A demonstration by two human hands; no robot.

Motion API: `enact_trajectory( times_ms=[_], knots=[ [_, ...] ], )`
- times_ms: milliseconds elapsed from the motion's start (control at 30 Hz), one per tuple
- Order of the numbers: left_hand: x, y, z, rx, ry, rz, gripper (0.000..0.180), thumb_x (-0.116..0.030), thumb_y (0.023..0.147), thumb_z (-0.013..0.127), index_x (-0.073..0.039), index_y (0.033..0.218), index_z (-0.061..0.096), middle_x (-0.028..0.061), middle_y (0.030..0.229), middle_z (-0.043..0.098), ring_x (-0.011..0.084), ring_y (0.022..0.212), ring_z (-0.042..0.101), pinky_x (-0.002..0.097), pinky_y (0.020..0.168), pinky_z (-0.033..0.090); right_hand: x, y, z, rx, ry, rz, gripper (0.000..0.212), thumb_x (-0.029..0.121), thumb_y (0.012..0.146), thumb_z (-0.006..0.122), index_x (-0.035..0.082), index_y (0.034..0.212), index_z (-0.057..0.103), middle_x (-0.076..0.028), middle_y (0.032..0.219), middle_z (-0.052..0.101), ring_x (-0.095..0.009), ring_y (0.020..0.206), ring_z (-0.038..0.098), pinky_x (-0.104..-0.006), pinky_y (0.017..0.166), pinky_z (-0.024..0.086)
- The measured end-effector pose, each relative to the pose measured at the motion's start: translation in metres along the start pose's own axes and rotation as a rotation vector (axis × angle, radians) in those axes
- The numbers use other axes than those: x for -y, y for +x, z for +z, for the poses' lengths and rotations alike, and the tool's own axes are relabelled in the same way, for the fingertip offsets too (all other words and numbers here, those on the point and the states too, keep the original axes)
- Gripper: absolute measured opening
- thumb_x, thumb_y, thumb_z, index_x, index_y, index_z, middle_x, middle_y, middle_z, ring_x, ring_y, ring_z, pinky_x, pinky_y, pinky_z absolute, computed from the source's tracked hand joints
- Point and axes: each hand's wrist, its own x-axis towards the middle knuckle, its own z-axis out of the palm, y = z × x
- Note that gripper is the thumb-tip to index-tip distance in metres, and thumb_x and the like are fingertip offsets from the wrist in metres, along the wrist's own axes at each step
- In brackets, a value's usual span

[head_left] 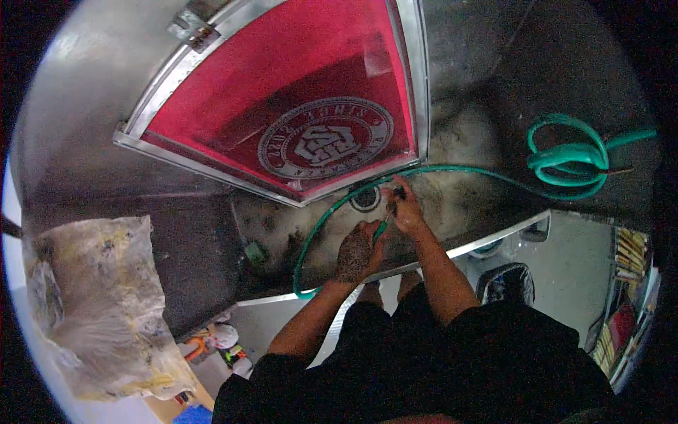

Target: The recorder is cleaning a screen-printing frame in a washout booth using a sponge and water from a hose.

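Over a stained metal sink (452, 148), my left hand (359, 253) is closed around a green hose (311, 240), whose end section sticks out past the thumb. Just ahead and to the right, my right hand (406, 210) has its fingers bent together beside the hose end. Something small and dark shows at those fingers, too blurred to name. Beyond both hands a screen-printing frame (282, 92) leans in the sink, with red mesh, a metal border and a round pale emblem. A ring-shaped drain (365, 200) lies between the frame and my hands.
The hose runs right to a looped coil (568, 159) on the sink's side. A stained, crumpled sheet (106, 304) drapes at the left. Below the front rim (466, 249) stand a black-lined bin (506, 284) and a rack of frames (625, 297) at the right.
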Motion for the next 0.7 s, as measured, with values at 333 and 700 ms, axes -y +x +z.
enact_trajectory(
  times_ms=[333, 700],
  knots=[
    [-0.029, 0.011, -0.011, -0.149, 0.064, 0.143, 0.033, -0.023, 0.093, 0.055, -0.003, 0.120, 0.058, 0.0255, 0.109, 0.060, 0.0422, 0.095, 0.063, 0.0508, 0.079, 0.052, 0.012, 0.043, -0.043, 0.131, 0.020, -0.100, 0.044, 0.024, 0.086, 0.073, 0.003, 0.122, 0.058, -0.004, 0.090, 0.064, -0.020, 0.066, 0.058, -0.0374, 0.065, 0.050],
    [-0.044, 0.004, -0.044, -0.103, 0.071, -0.078, 0.036, -0.031, 0.093, 0.056, -0.006, 0.117, 0.061, 0.0229, 0.110, 0.063, 0.0415, 0.099, 0.062, 0.0512, 0.087, 0.050, 0.077, 0.028, 0.015, 0.088, -0.397, 0.143, 0.036, 0.024, 0.095, 0.058, 0.003, 0.124, 0.056, -0.011, 0.098, 0.065, -0.020, 0.075, 0.061, -0.0347, 0.062, 0.050]
  ],
)
